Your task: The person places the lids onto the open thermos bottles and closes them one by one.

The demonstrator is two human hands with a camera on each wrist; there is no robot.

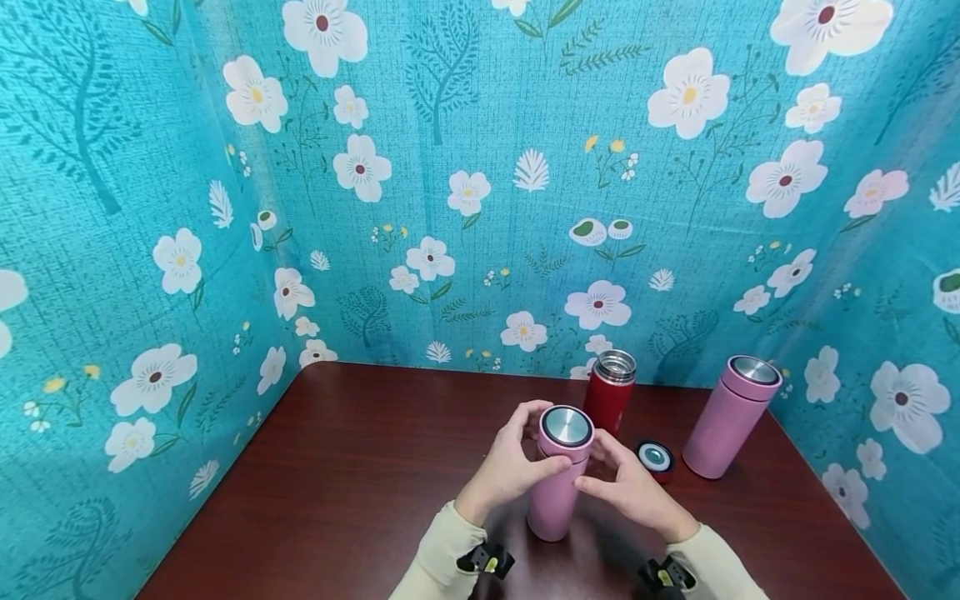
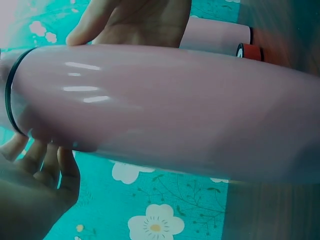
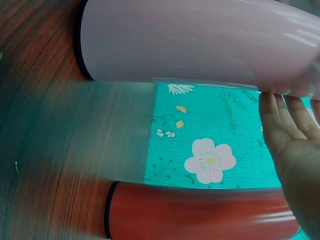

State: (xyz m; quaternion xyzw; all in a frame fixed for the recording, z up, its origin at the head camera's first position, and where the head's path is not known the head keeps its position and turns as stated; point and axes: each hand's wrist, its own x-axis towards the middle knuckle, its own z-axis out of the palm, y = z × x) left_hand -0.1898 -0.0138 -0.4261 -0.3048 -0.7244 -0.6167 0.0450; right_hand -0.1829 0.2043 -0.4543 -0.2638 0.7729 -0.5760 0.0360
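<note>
A pink thermos bottle (image 1: 553,510) with a steel-topped lid (image 1: 567,427) stands upright between my two hands. From the left, my left hand (image 1: 506,462) curls round its upper part, thumb across the front just under the lid seam and fingers behind. On the other side, my right hand (image 1: 633,492) holds the bottle with its thumb in front, a little lower, its fingers partly hidden behind. Up close in the left wrist view, the glossy pink body (image 2: 150,115) fills the middle. Fingertips of my right hand (image 3: 295,125) meet the bottle's side in the right wrist view.
Just behind the bottle stands a red thermos (image 1: 607,404) without its lid, its steel mouth showing. A red and black lid (image 1: 655,458) lies beside it. Farther right is a second pink thermos (image 1: 727,425), lidded. Floral turquoise cloth (image 1: 465,292) surrounds the dark wooden table (image 1: 337,475).
</note>
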